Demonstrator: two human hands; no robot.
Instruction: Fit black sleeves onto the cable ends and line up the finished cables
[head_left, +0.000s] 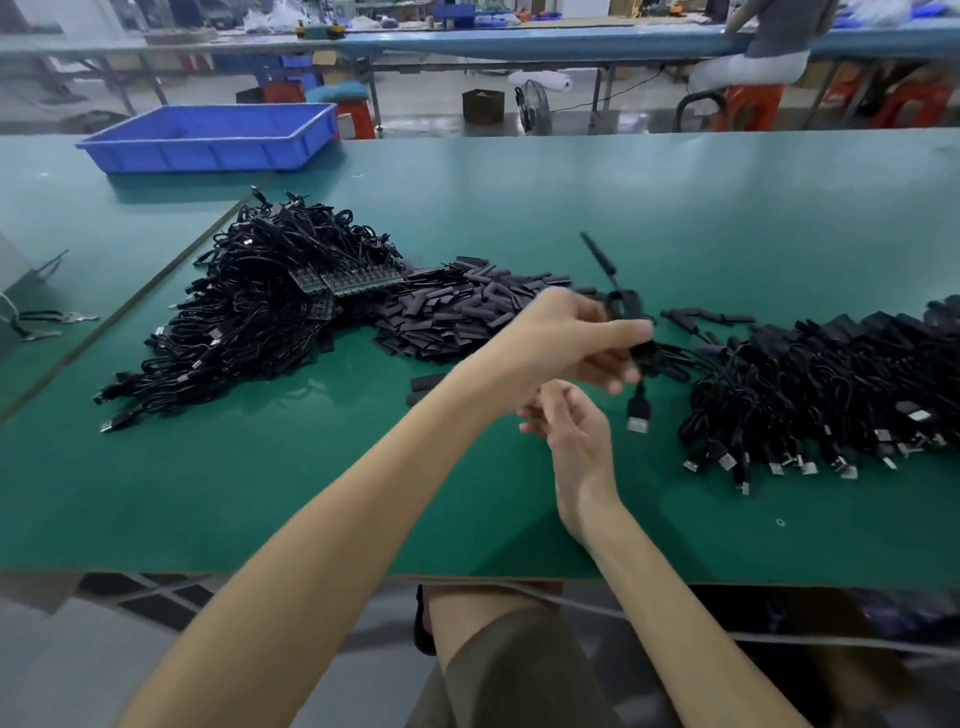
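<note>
With the left hand (571, 338) fingers pinching a sleeved cable (626, 306) above the table (363, 493), just left of the finished row (831, 395), and the right hand (574, 434) fingers loosely curled, apparently empty, the dangling USB plug (638, 418) may snag and disorder that row.

Green-topped bench (675, 208), blue tray (208, 137) at far left. Behind: long blue-topped bench (519, 44), orange stools (748, 106), floor fan (535, 109), cardboard box (483, 105) on grey floor (431, 122).
</note>
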